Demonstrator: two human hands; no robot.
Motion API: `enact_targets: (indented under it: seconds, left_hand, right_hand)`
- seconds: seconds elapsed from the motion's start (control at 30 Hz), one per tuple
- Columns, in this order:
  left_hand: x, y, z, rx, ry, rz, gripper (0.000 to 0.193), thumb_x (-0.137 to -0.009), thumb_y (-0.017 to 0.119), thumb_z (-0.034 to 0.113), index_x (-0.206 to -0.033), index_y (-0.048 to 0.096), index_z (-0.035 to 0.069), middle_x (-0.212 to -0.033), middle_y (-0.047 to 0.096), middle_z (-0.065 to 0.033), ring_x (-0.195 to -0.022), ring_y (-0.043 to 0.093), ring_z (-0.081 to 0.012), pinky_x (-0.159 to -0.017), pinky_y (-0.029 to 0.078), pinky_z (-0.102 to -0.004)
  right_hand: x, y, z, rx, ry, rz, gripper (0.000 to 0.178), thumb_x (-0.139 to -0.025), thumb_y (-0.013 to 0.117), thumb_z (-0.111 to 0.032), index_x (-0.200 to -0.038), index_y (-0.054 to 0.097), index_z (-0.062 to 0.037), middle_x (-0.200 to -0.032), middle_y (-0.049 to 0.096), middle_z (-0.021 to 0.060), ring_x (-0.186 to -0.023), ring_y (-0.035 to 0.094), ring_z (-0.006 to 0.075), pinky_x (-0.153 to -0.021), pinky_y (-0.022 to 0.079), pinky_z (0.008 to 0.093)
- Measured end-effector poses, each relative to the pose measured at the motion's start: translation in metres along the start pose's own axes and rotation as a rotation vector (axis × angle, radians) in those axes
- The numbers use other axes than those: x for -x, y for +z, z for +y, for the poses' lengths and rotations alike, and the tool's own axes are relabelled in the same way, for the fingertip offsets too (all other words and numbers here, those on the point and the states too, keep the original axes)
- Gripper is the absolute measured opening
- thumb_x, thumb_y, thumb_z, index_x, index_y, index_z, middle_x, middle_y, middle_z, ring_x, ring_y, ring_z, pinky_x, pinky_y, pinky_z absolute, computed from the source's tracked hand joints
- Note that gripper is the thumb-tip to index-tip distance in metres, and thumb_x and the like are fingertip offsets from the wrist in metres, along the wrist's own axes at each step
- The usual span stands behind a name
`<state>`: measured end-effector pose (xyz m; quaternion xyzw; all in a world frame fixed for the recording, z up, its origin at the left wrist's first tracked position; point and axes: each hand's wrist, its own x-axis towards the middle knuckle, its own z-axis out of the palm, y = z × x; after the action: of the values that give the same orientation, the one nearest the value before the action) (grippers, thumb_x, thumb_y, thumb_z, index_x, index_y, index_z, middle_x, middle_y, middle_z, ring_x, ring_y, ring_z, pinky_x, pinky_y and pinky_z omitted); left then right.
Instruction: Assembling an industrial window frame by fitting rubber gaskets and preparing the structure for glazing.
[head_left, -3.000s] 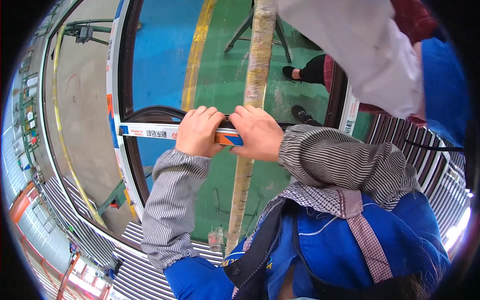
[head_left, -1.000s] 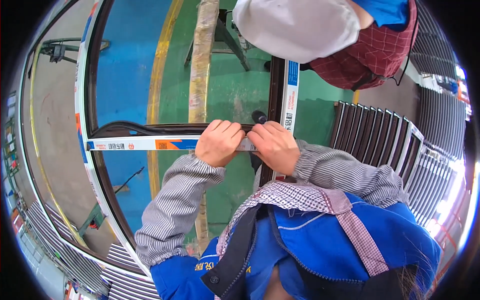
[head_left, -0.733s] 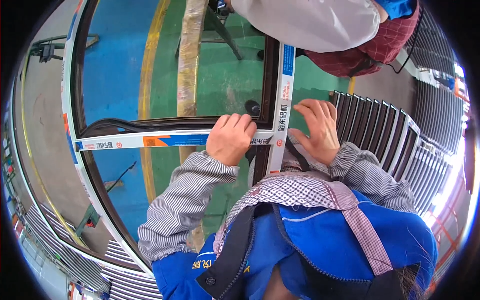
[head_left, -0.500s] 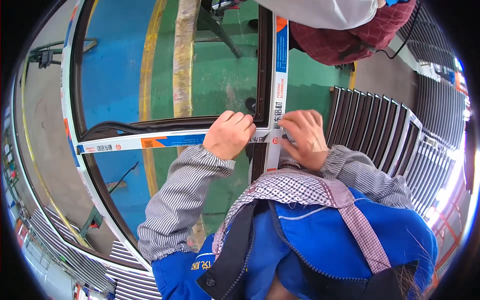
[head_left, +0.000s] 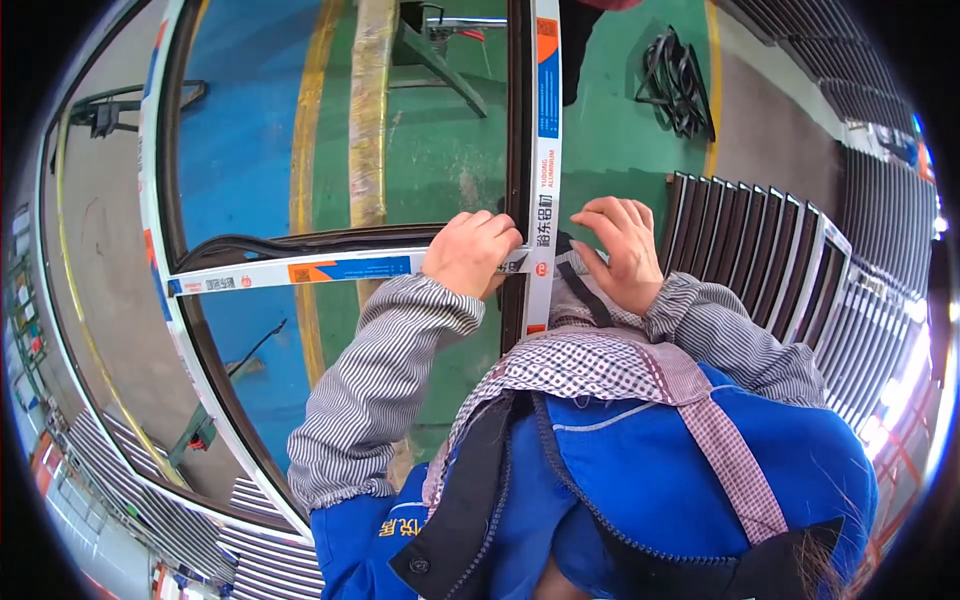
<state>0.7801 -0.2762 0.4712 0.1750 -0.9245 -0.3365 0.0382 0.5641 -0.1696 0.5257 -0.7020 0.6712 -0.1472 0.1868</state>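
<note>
A large metal window frame (head_left: 300, 272), dark inside and covered with white printed protective film, lies across the view in front of me. My left hand (head_left: 472, 252) is curled over its crossbar, close to where the bar meets the right upright (head_left: 545, 190). A loose black rubber strip (head_left: 240, 245) bows along the crossbar's far side at the left end. Just right of the upright is my right hand (head_left: 625, 255), fingers bent and thumb apart, with nothing visible between them. Below its thumb, a dark band (head_left: 585, 290) lies against my checked apron (head_left: 590, 365).
Through the frame, a yellow-wrapped beam (head_left: 370, 120) and a dark metal stand (head_left: 440, 65) show above the green and blue floor. A coil of black strip (head_left: 675, 85) lies at far right. Stacked dark profiles (head_left: 755, 250) are on my right. Part of a person's dark leg (head_left: 580, 45) shows at the top.
The other person at the top has moved mostly out of view, uncovering the black coil. My right hand has shifted a little away from the upright. My left hand stays on the crossbar.
</note>
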Motion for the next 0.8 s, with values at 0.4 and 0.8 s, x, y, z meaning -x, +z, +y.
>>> enact_targets:
  seconds: [0.4, 0.8]
  left_hand:
    - [-0.006, 0.006, 0.008, -0.217, -0.273, -0.018, 0.038, -0.061, 0.081, 0.023, -0.089, 0.062, 0.006, -0.091, 0.06, -0.0077, -0.094, 0.057, -0.0233, -0.081, 0.045, -0.0331]
    - [-0.008, 0.008, 0.033, -0.372, -0.388, 0.011, 0.042, -0.058, 0.073, 0.022, -0.095, 0.063, 0.006, -0.093, 0.059, -0.007, -0.096, 0.057, -0.0243, -0.087, 0.044, -0.0339]
  right_hand:
    - [-0.059, -0.038, 0.041, -0.076, -0.256, 0.048, 0.033, -0.076, 0.069, -0.008, -0.108, 0.059, -0.0055, -0.105, 0.057, 0.0097, -0.1, 0.055, 0.0288, -0.092, 0.037, 0.0416]
    - [-0.16, -0.098, 0.132, -0.073, -0.544, 0.047, 0.027, -0.078, 0.069, -0.008, -0.103, 0.06, -0.0047, -0.102, 0.057, 0.0087, -0.099, 0.055, 0.0285, -0.092, 0.038, 0.0408]
